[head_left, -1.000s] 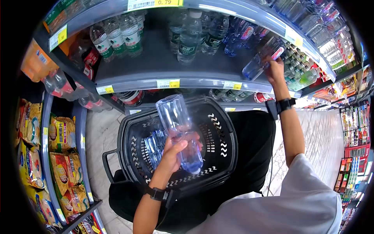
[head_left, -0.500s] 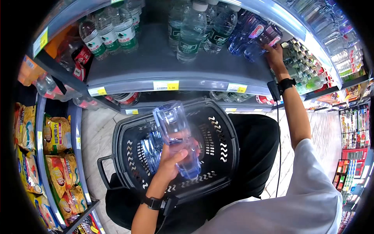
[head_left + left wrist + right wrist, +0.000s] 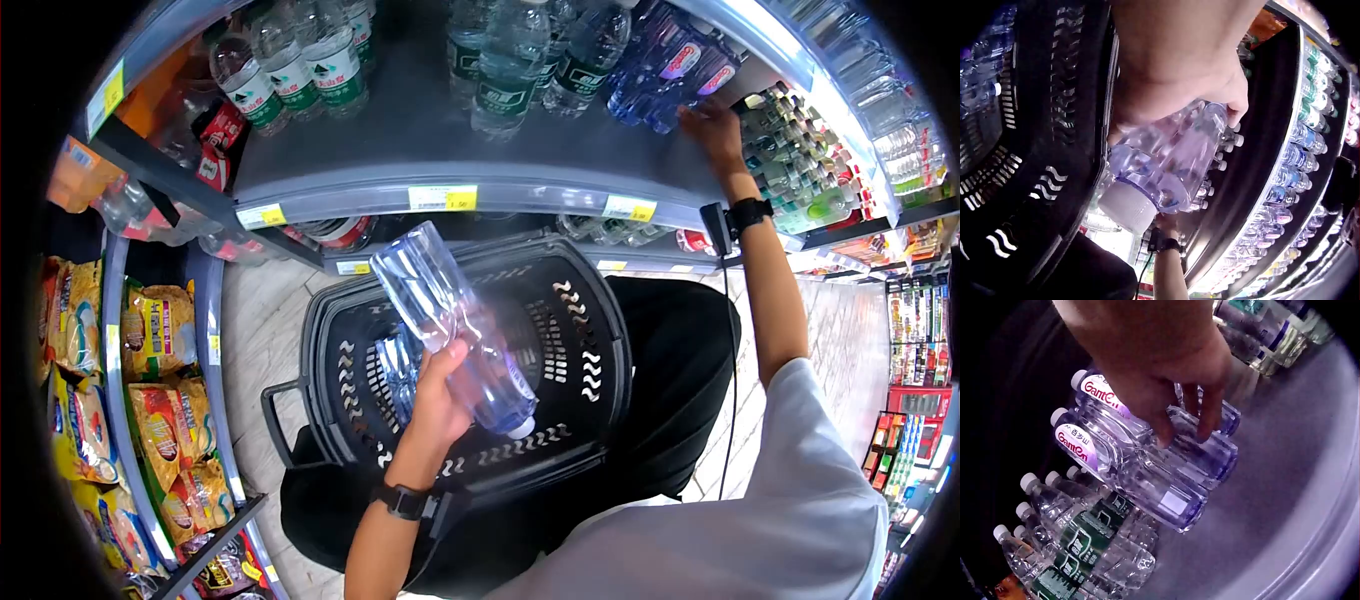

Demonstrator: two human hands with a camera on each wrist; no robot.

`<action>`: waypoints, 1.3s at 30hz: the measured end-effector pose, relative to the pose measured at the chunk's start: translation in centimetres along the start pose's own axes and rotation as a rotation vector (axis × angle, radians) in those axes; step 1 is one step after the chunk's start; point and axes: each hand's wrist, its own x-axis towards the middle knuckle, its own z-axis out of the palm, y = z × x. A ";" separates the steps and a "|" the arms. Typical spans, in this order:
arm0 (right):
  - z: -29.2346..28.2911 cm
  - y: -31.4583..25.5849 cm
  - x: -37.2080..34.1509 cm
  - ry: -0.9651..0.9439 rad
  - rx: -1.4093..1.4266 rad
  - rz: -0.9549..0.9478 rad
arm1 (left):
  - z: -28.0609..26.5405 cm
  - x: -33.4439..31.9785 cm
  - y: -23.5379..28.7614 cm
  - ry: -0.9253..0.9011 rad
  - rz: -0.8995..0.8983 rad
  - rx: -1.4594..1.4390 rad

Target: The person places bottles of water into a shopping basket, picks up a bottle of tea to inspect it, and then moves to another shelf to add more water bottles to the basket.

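Side rack: yellow and red plastic snack bags (image 3: 165, 425) fill it at your far left.
Basket: a black slotted plastic basket (image 3: 572, 400) sits before you, with bluish clear bottles (image 3: 398, 372) inside.
Left hand: your left hand (image 3: 440, 400) grips 1 clear lilac-tinted plastic bottle (image 3: 485, 375), tilted above the basket, white cap nearer you.
Shelf middle: green-labelled clear plastic bottles (image 3: 505, 90) stand here.
Shelf right: clear bluish plastic "Ganten" bottles (image 3: 1144, 469) stand grouped.
Right hand: your right hand (image 3: 715, 137) clasps nothing, fingers loosely extended over that group; you cannot tell whether they touch.
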 end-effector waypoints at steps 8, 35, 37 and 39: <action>-0.6 2.3 0.4 -0.033 0.015 0.127 | -0.3 -0.1 0.7 -0.030 0.039 -0.005; 6.5 -18.7 -32.6 -0.341 0.538 0.044 | 3.4 -5.3 6.7 -0.204 0.314 0.458; 6.2 -19.3 -32.6 -0.180 0.857 0.264 | 3.6 -4.8 5.5 -0.126 0.308 0.456; 8.2 -19.5 -32.4 0.039 1.013 0.285 | 3.4 -3.9 3.9 -0.120 0.271 0.419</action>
